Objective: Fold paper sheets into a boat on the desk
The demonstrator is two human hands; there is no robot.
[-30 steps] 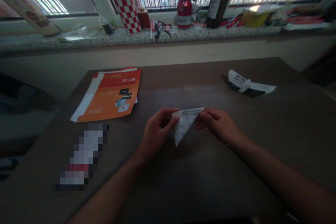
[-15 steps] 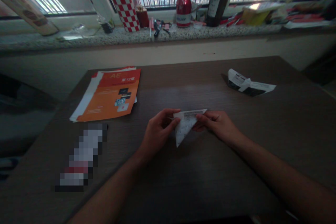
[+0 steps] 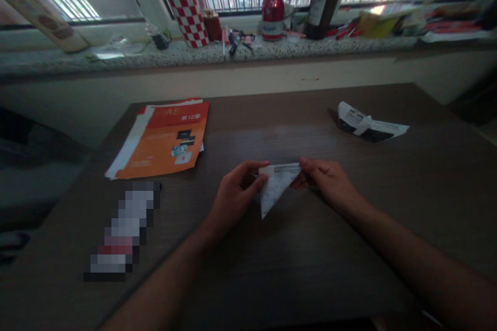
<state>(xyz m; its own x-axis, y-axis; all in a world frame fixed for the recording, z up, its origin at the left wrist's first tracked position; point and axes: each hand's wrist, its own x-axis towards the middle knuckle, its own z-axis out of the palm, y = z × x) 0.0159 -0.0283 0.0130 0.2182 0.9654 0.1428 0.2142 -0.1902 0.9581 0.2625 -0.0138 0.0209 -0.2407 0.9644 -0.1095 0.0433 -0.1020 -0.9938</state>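
Note:
A small folded sheet of printed paper (image 3: 276,186), triangular with one point hanging down, is held above the table between both hands. My left hand (image 3: 239,186) pinches its left edge between thumb and fingers. At the upper right corner, my right hand (image 3: 324,176) grips the paper with thumb and index finger, the other fingers curled behind. Farther back on the right lies a folded paper boat (image 3: 365,125), printed black and white, apart from both hands.
Orange booklets (image 3: 165,145) lie at the back left of the brown table (image 3: 272,279). In front of them is a pixelated rectangular object (image 3: 126,227). The stone windowsill (image 3: 186,57) holds a red can (image 3: 273,18), a checkered cup (image 3: 189,18) and a dark cup (image 3: 324,5).
My right thumb has slid up and slightly right along the paper to its upper right corner. The left hand keeps its pinch nearly unchanged.

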